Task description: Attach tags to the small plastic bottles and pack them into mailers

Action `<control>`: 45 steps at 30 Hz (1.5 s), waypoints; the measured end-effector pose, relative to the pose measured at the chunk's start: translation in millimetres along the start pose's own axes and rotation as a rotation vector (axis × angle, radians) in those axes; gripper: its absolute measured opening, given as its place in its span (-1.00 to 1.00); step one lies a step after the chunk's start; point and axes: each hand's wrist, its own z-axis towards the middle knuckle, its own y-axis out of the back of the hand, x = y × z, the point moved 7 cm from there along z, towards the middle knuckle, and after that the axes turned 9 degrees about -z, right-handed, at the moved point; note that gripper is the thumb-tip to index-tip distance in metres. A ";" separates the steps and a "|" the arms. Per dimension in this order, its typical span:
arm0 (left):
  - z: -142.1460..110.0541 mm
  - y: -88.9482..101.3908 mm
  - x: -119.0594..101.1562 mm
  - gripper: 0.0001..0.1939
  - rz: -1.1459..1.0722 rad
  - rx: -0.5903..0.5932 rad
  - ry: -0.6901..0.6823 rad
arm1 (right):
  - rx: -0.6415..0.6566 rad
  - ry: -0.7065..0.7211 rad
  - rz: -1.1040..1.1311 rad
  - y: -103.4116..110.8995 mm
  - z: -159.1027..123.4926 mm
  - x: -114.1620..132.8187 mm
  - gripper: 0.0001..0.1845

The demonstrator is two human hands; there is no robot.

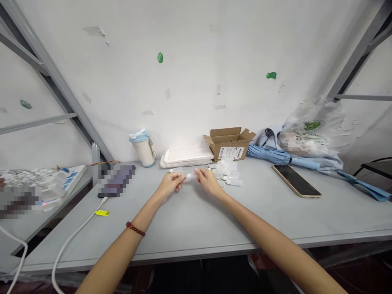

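Note:
Over the middle of the desk, my left hand (pixel 170 183) and my right hand (pixel 208 181) face each other with fingers pinched. Between them is a small white translucent piece (pixel 190 176), held at its two ends. A thin cord or wire seems to loop by the left fingertips, but its detail is too small to make out. Just beyond my right hand lies a loose pile of similar small white pieces (pixel 233 180) with thin cords. One more white piece (pixel 175 170) lies behind my left hand.
Behind the hands are stacked white trays (pixel 186 156), an open cardboard box (pixel 231 147) and a blue-lidded cup (pixel 143 149). A phone (pixel 296 181), blue umbrella (pixel 269 154) and plastic bag (pixel 315 130) lie right. A blurred device (pixel 118 181) with white cable (pixel 75 234) lies left.

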 end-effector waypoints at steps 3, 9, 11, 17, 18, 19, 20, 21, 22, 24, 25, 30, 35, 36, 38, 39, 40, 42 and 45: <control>-1.4 4.1 -7.1 -0.64 0.003 0.023 -0.006 | 0.001 0.048 -0.041 14.1 4.6 0.1 -0.57; -4.1 71.5 -38.1 -0.63 -0.219 -0.321 -0.221 | -0.270 0.031 -0.471 76.1 14.7 -13.0 -0.68; -2.9 86.1 -37.7 -0.62 -0.162 -0.360 -0.219 | -0.166 0.058 -0.679 67.3 15.8 -12.5 -0.71; 9.0 88.3 -11.4 -0.65 0.186 -0.353 -0.100 | 0.059 0.128 -1.087 16.2 6.5 -3.6 -0.66; 10.9 87.0 -6.7 -0.66 0.221 -0.352 -0.084 | 0.068 0.122 -1.107 11.7 4.6 -3.5 -0.65; 12.8 85.6 -2.8 -0.66 0.246 -0.347 -0.073 | 0.077 0.118 -1.116 8.3 2.8 -3.9 -0.65; 14.6 84.6 0.3 -0.67 0.269 -0.338 -0.064 | 0.083 0.120 -1.119 5.9 1.2 -4.4 -0.65; 16.1 84.1 2.5 -0.67 0.296 -0.331 -0.060 | 0.089 0.120 -1.120 4.6 -0.2 -5.2 -0.65; 17.1 84.4 3.4 -0.66 0.333 -0.332 -0.060 | 0.094 0.118 -1.121 4.0 -1.3 -6.3 -0.65; 17.4 87.6 1.5 -0.67 0.441 -0.368 -0.078 | 0.106 0.103 -1.122 3.9 -2.6 -9.1 -0.66; 16.7 89.4 -0.9 -0.68 0.504 -0.395 -0.095 | 0.114 0.091 -1.122 3.9 -2.9 -10.6 -0.67; 14.3 85.9 -5.6 -0.60 0.685 -0.379 -0.118 | 0.126 0.049 -1.122 3.5 -1.4 -15.6 -0.69; 14.9 67.2 -0.8 -0.64 0.799 -0.226 -0.157 | 0.034 0.039 -1.073 14.1 2.6 -15.3 -0.71; 14.9 64.8 0.1 -0.65 0.826 -0.221 -0.161 | 0.001 0.042 -1.031 18.3 3.1 -13.8 -0.71; 14.8 60.8 1.3 -0.66 0.870 -0.225 -0.165 | -0.062 0.046 -0.862 27.5 3.7 -10.8 -0.72; 14.5 59.2 1.4 -0.66 0.885 -0.235 -0.165 | -0.083 0.039 -0.733 31.9 3.8 -10.0 -0.73; 14.0 57.7 1.1 -0.65 0.895 -0.247 -0.168 | -0.096 0.023 -0.583 35.6 4.0 -10.2 -0.74; 12.2 54.4 -1.6 -0.62 0.895 -0.278 -0.188 | -0.086 -0.034 -0.261 39.5 4.7 -12.8 -0.78; 7.8 46.9 -9.2 -0.60 0.781 -0.301 -0.258 | -0.035 -0.135 0.108 37.8 5.4 -16.8 -0.72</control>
